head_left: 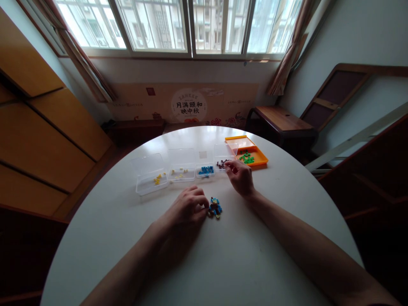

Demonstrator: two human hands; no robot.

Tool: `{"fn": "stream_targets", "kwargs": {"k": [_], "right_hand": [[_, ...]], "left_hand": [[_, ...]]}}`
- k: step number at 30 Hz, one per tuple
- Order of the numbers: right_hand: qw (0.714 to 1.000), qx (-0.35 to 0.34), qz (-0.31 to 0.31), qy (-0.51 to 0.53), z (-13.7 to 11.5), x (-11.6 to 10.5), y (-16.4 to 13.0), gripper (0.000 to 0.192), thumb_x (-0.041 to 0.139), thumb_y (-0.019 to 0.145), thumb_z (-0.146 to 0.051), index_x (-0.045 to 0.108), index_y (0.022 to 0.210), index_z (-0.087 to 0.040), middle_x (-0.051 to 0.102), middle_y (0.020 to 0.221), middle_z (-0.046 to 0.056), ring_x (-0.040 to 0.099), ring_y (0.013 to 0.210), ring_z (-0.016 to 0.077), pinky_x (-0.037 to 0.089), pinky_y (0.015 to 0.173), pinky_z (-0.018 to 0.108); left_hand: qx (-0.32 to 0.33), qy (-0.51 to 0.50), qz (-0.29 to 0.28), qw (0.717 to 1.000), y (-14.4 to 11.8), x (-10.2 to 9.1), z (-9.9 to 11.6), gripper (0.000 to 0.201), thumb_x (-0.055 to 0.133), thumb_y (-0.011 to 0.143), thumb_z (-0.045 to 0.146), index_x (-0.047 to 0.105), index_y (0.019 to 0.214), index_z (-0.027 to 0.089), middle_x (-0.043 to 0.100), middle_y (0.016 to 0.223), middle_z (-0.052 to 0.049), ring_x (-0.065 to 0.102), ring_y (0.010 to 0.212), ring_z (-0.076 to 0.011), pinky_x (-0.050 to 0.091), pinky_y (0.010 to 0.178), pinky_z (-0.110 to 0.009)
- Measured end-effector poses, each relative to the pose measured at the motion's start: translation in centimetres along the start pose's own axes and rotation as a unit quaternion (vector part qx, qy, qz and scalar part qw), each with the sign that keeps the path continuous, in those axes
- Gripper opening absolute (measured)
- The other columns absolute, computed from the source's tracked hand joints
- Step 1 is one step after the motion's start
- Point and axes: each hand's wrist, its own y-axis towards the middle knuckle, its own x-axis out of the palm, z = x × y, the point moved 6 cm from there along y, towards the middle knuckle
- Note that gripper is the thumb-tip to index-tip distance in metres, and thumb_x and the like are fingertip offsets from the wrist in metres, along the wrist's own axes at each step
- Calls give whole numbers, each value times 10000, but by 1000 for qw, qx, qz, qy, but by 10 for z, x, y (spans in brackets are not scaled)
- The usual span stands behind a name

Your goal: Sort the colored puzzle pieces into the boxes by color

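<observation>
Brick model [215, 208]: tiny, mostly blue – yellow and dark bits.
Left hand [188, 208]: curled, fingertips pinching the model.
Right hand [240, 176]: fingers in the dark-brick box [223, 158] – grasp unclear.

Left hand [188, 207] curled knuckles-up, right hand [240, 176] outstretched, fingertips pinched.

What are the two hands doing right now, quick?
Left hand: fingers curled against the small blue brick model.
Right hand: fingers pinched at dark red bricks; holding one cannot be told.

The right hand's [241, 177] fingers [230, 166] hide whatever they pinch; the dark pieces [221, 162] are too small to identify.
</observation>
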Motion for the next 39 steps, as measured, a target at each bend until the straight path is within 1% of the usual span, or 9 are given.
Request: {"fn": "stream_targets", "kwargs": {"k": [5,10,19,23,28,31,35,37,39], "right_hand": [[1000,2,-3,2,-1,0,0,153,550,839,-253,685,828,-182,662,751,29,537,586,143,455,621,273],[1000,2,-1,3,0,1,0,151,554,838,-253,686,827,-181,661,747,27,533,578,140,457,621,271],[1000,1,-3,7,1,2,0,159,556,838,-254,695,846,-177,666,762,30,539,591,142,462,628,274],[1000,-2,-5,5,0,1,0,158,553,838,-255,693,843,-181,665,758,30,539,584,142,464,628,274],[1000,-9,-4,7,-1,2,-2,156,552,840,-253,690,843,-182,665,766,31,541,588,142,466,631,274],[1000,-13,-5,10,-2,2,-3,151,555,840,-249,690,841,-181,663,766,28,535,582,138,462,622,271],[1000,-20,-6,15,-5,2,-3,143,555,842,-238,687,831,-185,652,747,23,527,574,132,460,610,264],[999,-28,-11,33,-10,2,-4,140,552,845,-237,683,832,-187,647,739,22,532,578,128,464,598,257],[996,-53,-32,62,-20,4,-7,139,549,851,-246,678,853,-193,641,735,17,538,580,121,469,586,248]], "left_hand": [[-1,-14,6,1000,1,-1,1,64,611,762,163,661,787,194,606,786,-33,511,820,-182,413,766,-306],[5,-13,-11,1000,1,0,6,61,649,754,217,658,813,201,598,786,-23,510,827,-185,406,777,-314],[3,3,-23,1000,2,0,8,52,633,796,240,655,783,194,590,774,-30,508,824,-185,404,749,-300],[2,-12,-24,1000,2,0,9,44,629,815,226,669,816,206,611,802,-29,517,815,-176,410,752,-295],[-5,-14,-25,1000,2,0,6,54,611,813,199,664,802,192,610,800,-37,524,815,-178,420,759,-299],[-7,-26,-15,1000,2,0,4,82,597,831,219,662,791,188,609,797,-41,527,815,-177,426,757,-296],[-9,-78,21,997,3,-7,-1,130,593,849,255,658,766,179,619,797,-45,547,820,-170,438,766,-285],[-18,-115,44,992,4,-12,-6,153,592,849,270,656,753,170,625,782,-46,558,803,-163,444,756,-280],[-39,-148,73,986,3,-18,-12,168,598,842,289,659,749,163,627,766,-44,559,770,-153,444,724,-271]]}}
